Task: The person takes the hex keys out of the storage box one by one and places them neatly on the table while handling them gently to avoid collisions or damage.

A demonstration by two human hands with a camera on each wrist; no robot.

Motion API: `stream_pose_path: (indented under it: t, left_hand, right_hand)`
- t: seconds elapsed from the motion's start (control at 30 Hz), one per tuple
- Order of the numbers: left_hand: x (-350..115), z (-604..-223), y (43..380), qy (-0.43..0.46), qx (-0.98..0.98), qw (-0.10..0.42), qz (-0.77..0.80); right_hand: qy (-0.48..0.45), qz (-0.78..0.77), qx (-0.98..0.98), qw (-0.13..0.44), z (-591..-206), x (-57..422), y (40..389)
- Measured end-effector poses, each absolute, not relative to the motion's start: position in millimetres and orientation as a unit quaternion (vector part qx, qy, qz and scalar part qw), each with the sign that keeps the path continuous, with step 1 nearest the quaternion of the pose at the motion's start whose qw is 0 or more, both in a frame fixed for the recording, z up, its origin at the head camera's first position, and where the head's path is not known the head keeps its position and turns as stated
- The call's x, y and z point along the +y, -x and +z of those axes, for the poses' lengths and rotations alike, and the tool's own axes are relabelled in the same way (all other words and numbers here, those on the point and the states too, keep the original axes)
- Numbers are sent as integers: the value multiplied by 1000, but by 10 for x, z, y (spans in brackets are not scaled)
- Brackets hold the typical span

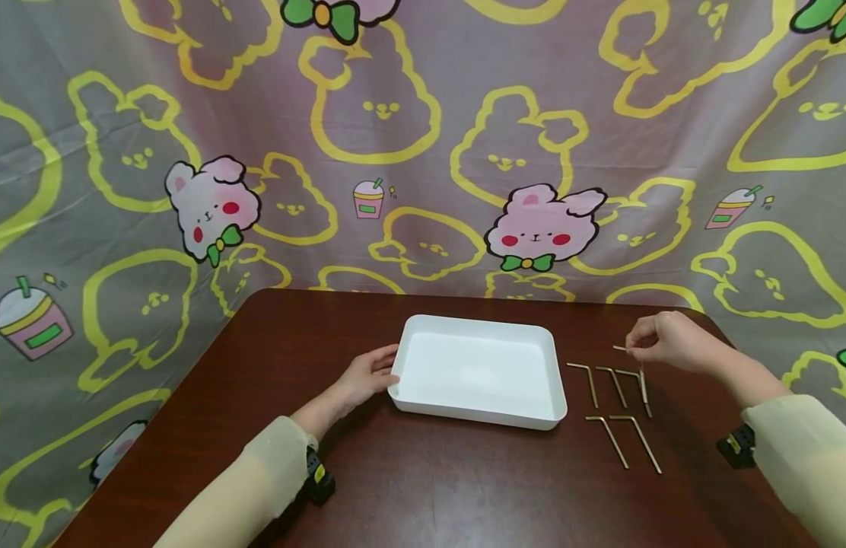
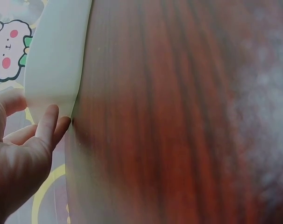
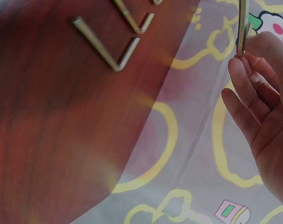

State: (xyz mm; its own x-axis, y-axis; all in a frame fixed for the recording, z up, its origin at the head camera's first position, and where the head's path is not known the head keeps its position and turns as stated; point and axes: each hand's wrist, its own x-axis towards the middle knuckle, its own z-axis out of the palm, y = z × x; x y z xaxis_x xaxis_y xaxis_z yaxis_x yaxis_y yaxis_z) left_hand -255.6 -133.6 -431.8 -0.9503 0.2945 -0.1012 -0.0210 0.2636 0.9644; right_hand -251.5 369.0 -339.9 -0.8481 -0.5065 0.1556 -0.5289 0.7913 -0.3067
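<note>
A white rectangular tray (image 1: 474,411) lies on the table. My left hand (image 1: 364,378) rests against its left end, thumb and fingers touching the wall without curling round it. In the left wrist view the left hand (image 2: 22,154) meets the tray (image 2: 57,51) with extended fingers. My right hand (image 1: 669,342) is raised over the table's right side and pinches an L-shaped metal hex key (image 3: 243,25) between thumb and fingertips. Below it lie several similar hex keys, including one key (image 1: 593,387) beside the tray and another key (image 1: 647,447) nearer me.
The dark brown wooden table (image 1: 423,487) has rounded far corners. A patterned curtain (image 1: 423,175) with rabbits and cups hangs behind and beside it. Each wrist carries a small black camera, such as the left one (image 1: 319,478).
</note>
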Motion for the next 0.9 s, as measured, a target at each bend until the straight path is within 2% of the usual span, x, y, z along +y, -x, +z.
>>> stream_pose_path:
  t: [0.23, 0.9]
  left_hand:
    - [-1331, -4307, 2557, -83, 783, 128, 604]
    - [-1329, -4307, 2555, -79, 785, 132, 601]
  right_hand:
    - [-307, 176, -934, 52, -3557, 3838, 2441]
    - [-351, 209, -913, 4, -4083, 4124, 2130]
